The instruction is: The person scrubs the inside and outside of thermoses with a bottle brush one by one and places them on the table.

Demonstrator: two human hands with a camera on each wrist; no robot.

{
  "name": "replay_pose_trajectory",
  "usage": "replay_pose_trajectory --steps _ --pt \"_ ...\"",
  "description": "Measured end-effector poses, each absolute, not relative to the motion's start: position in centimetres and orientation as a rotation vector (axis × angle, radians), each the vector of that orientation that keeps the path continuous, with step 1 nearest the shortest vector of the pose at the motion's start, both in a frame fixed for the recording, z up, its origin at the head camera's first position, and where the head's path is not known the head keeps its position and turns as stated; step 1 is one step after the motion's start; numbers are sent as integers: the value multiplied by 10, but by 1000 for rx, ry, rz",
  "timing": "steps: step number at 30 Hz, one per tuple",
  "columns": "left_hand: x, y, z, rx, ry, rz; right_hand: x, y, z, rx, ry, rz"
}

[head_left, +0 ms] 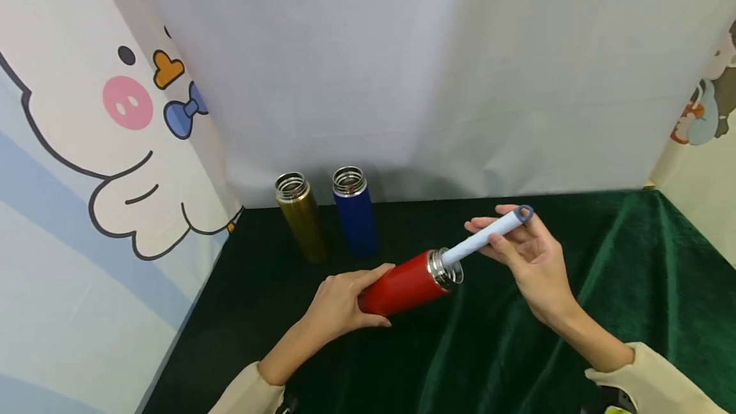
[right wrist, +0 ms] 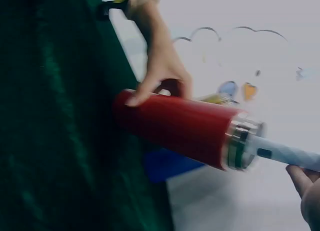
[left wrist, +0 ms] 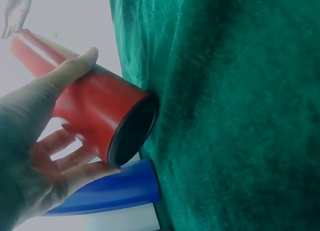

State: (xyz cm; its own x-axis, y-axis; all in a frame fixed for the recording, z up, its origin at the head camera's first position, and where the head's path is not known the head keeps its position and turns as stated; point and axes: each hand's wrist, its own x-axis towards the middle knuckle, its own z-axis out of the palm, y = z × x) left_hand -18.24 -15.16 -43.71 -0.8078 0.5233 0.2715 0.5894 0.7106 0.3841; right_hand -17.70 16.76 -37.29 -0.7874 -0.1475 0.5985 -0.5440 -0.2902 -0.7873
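My left hand grips a red bottle round its lower body and holds it tilted, its steel mouth toward the right. From that mouth sticks the pale blue handle of a bottle brush, with a dark ring at its end; whatever lies inside the bottle is hidden. My right hand pinches this handle between thumb and fingers. The left wrist view shows the red bottle's black base lifted off the cloth. In the right wrist view the bottle's steel neck surrounds the handle.
Behind my left hand stand a gold bottle and a blue bottle, both upright and without lids. A dark green velvet cloth covers the table. A pale curtain hangs along the back edge, and a printed cartoon sheet hangs at the left.
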Motion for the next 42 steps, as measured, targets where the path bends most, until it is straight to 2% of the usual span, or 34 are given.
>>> replay_pose_trajectory --steps 8,15,20,25,31,38,42 --pt "-185 -152 -438 -892 -2775 -684 -171 186 -355 730 -1324 2145" --pt "-183 -147 -435 -896 -2823 -632 -166 165 -380 509 -1739 1982" --pt "-182 -146 -436 -891 -2830 -627 -172 164 -396 639 -1752 2155" --pt "-183 -151 -438 -871 -2830 -690 -179 183 -383 761 -1448 2334" --pt "-186 -154 -435 -877 -2800 -658 -175 185 -368 576 -1174 2343" --pt "-184 -155 -434 -870 -2810 -648 -168 166 -371 250 -1440 2163" --pt "-182 -153 -435 -881 -2804 -643 -166 156 -388 312 -1632 2148"
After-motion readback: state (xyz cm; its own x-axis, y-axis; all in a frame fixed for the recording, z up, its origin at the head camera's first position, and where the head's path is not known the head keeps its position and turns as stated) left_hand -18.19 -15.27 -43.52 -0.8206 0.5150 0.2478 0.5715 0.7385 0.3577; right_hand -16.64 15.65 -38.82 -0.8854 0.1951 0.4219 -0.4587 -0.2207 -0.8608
